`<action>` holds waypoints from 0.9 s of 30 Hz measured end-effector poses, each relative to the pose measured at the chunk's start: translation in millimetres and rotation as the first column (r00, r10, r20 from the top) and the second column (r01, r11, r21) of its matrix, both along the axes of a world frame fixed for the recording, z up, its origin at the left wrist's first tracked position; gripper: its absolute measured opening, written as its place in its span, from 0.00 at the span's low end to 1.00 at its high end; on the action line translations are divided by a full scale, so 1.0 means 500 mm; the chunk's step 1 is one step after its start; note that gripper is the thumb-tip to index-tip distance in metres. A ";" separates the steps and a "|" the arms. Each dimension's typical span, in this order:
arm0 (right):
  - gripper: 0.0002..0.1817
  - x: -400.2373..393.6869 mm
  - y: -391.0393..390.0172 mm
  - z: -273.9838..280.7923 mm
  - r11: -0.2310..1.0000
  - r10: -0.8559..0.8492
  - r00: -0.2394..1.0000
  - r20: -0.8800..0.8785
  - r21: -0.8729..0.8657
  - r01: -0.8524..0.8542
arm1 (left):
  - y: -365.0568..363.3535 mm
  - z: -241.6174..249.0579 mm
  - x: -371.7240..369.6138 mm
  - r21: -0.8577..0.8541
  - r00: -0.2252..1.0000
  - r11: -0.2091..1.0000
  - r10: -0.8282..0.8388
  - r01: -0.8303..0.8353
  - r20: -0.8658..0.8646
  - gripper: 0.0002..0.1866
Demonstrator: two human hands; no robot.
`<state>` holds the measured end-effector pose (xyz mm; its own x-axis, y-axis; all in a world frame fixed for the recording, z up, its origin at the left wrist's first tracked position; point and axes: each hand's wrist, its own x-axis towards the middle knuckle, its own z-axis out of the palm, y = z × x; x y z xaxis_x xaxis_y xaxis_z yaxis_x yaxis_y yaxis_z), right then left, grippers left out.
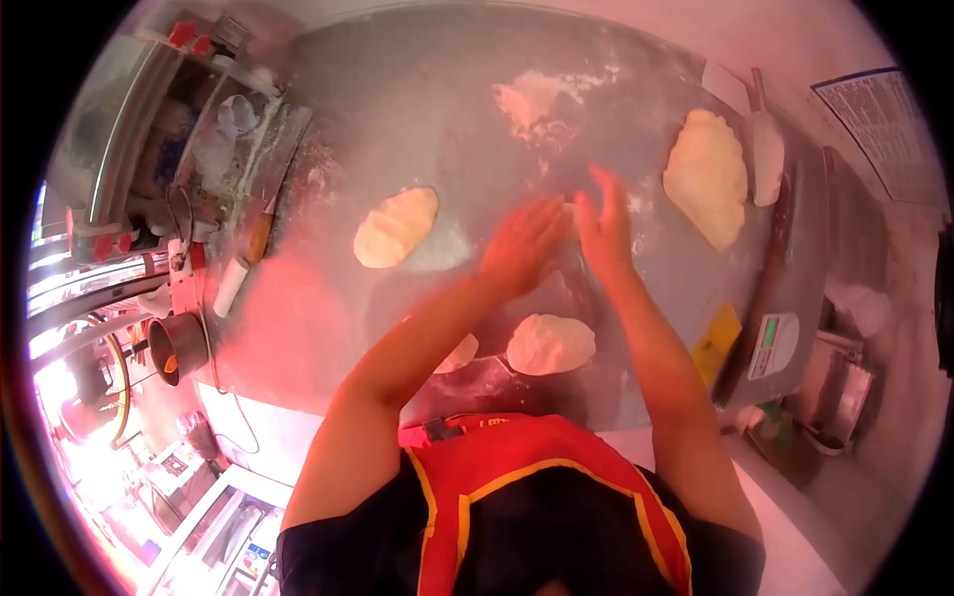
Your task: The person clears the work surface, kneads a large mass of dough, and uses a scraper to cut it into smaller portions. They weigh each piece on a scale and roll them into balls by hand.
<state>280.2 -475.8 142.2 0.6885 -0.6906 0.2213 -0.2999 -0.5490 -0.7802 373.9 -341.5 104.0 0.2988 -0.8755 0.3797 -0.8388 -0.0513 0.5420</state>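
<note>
My left hand [525, 244] is over the middle of the steel worktop [447, 109], its fingers stretched out towards my right hand. Close beside it my right hand [606, 226] is held with its fingers extended and apart. A small pale piece [571, 221] shows between the two hands; its kind is hard to make out. Nearer to me lies a rounded lump of dough [552, 345], and another lump [459, 355] is partly hidden by my left forearm. Left of my hands rests an oval dough piece [397, 228]. Spread flour [537, 104] lies beyond them.
A large dough piece [706, 179] lies at the right, beside a broad-bladed tool [765, 154]. A yellow flat piece [716, 341] and a digital scale [773, 345] are nearer on that side. At the left edge are a wooden-handled tool [260, 236] and a white cylinder [231, 288].
</note>
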 end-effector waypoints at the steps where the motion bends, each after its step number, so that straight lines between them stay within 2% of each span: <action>1: 0.21 0.013 -0.015 -0.004 0.999 0.035 0.998 -0.045 0.021 -0.034 | 0.006 0.014 -0.014 -0.005 0.999 0.999 -0.042 0.042 0.011 0.19; 2: 0.20 0.023 -0.026 -0.010 0.997 0.071 0.994 -0.088 0.048 -0.066 | 0.003 0.023 -0.010 0.130 0.977 0.991 0.006 0.022 -0.211 0.20; 4: 0.19 0.027 -0.010 -0.019 0.991 0.134 0.975 -0.179 0.056 -0.126 | -0.002 0.031 0.011 0.397 0.793 0.916 0.193 0.066 -0.578 0.23; 6: 0.20 0.038 0.011 -0.026 0.983 0.174 0.945 -0.276 -0.003 -0.182 | -0.034 -0.027 -0.014 0.264 0.898 0.956 0.221 -0.124 -0.381 0.24; 7: 0.20 0.025 0.024 -0.046 0.978 0.124 0.949 -0.289 -0.126 -0.166 | -0.048 -0.036 -0.022 0.177 0.928 0.963 0.246 -0.202 -0.279 0.25; 9: 0.21 -0.012 0.043 -0.100 0.917 0.028 0.954 -0.298 -0.371 -0.143 | -0.048 -0.035 -0.041 0.246 0.956 0.942 0.264 -0.229 -0.124 0.25; 10: 0.21 -0.018 0.045 -0.101 0.920 0.023 0.953 -0.303 -0.366 -0.139 | -0.045 -0.030 -0.048 0.284 0.962 0.927 0.269 -0.246 -0.044 0.25; 13: 0.22 0.005 0.022 -0.104 0.919 -0.002 0.948 -0.319 -0.374 -0.124 | -0.066 -0.035 -0.034 0.398 0.964 0.880 0.259 -0.260 0.057 0.25; 15: 0.22 0.018 0.002 -0.102 0.904 -0.037 0.929 -0.368 -0.408 -0.126 | -0.086 -0.035 -0.022 0.355 0.957 0.891 0.284 -0.284 0.051 0.25; 18: 0.22 0.030 -0.014 -0.106 0.834 -0.112 0.939 -0.327 -0.544 -0.090 | -0.104 -0.037 -0.013 0.284 0.943 0.899 0.317 -0.333 0.101 0.24; 19: 0.21 0.035 -0.011 -0.097 0.851 -0.151 0.925 -0.349 -0.522 -0.058 | -0.105 -0.043 -0.010 0.257 0.935 0.899 0.332 -0.355 0.128 0.23; 21: 0.21 0.036 0.010 -0.081 0.882 -0.225 0.887 -0.403 -0.471 0.009 | -0.091 -0.059 -0.008 0.245 0.958 0.932 0.285 -0.268 -0.034 0.19; 22: 0.21 0.027 0.027 -0.073 0.919 -0.183 0.894 -0.408 -0.395 0.008 | -0.086 -0.051 -0.002 0.235 0.960 0.946 0.255 -0.222 -0.117 0.17; 24: 0.21 -0.020 0.082 -0.061 0.975 -0.097 0.903 -0.418 -0.223 0.001 | -0.062 -0.027 0.015 0.453 0.971 0.891 0.083 0.028 -0.224 0.15; 25: 0.22 -0.045 0.107 -0.056 0.986 -0.010 0.885 -0.465 -0.154 -0.070 | -0.045 -0.010 0.026 0.543 0.956 0.824 0.006 0.161 -0.292 0.14; 27: 0.24 -0.076 0.132 -0.050 0.979 0.163 0.826 -0.540 -0.014 -0.202 | 0.020 0.017 0.010 0.495 0.878 0.861 0.140 0.120 -0.457 0.14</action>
<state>241.9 -410.0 117.5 0.8249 -0.5374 -0.1755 -0.5471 -0.6808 -0.4870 378.8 -331.6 112.2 0.3333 -0.8974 -0.2893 -0.4924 -0.4273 0.7583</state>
